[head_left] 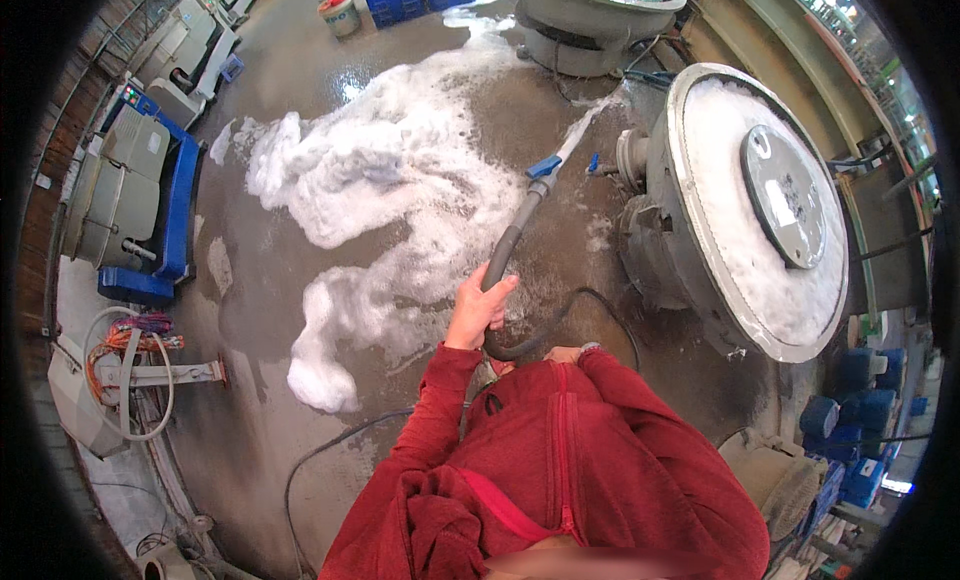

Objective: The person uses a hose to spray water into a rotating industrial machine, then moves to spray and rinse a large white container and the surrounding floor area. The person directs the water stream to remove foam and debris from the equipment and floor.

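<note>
Machinery fills the nine o'clock side: a grey motor unit on a blue frame, and below it, near eight o'clock, a grey box with coiled orange and white cables. A thin dark cable curves across the wet concrete floor toward six o'clock. White foam spreads in a wide ragged patch from eleven o'clock down to the centre, with a narrower tongue trailing toward seven o'clock. Just right of centre the left hand is clenched around a dark grey hose, fingers wrapped about it, the red sleeve running back to six o'clock. The hose rises from that grip toward one o'clock, ending in a nozzle with a blue valve handle, from which a jet of water shoots toward the upper right. Below the grip the hose loops down and to the right, passing by the right hand, which shows only as knuckles and a wristband above the red jacket; whether it grips the hose cannot be told. At three o'clock stands a large round tumbling machine, its tilted top covered in foam around a grey disc. Blue motors sit at four o'clock.
</note>
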Tool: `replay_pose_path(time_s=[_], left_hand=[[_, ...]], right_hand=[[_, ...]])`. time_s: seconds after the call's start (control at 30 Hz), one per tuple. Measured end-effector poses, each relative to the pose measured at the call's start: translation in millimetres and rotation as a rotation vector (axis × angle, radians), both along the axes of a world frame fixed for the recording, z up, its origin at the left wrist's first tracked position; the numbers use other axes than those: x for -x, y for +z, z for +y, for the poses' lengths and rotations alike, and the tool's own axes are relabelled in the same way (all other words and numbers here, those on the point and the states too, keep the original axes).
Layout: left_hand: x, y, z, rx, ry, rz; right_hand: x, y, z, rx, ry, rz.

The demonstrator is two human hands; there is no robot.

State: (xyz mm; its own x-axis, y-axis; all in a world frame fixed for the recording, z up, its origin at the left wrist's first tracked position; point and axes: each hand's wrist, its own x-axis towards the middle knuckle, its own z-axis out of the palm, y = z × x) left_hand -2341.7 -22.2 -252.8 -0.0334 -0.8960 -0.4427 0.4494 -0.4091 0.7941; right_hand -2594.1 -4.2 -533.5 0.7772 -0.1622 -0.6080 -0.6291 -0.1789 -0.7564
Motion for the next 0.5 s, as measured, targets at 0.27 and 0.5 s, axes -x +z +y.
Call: replay_pose_path(time_s=[0.27,0.5], left_hand=[[14,-34,-35,-0.008,-0.071,0.028],[20,-110,-37,-0.184,-0.116,0.028]], right_hand=[[4,-24,1,0.049,-0.020,-0.018],[27,-24,-8,0.033,-0.021,0.027]])
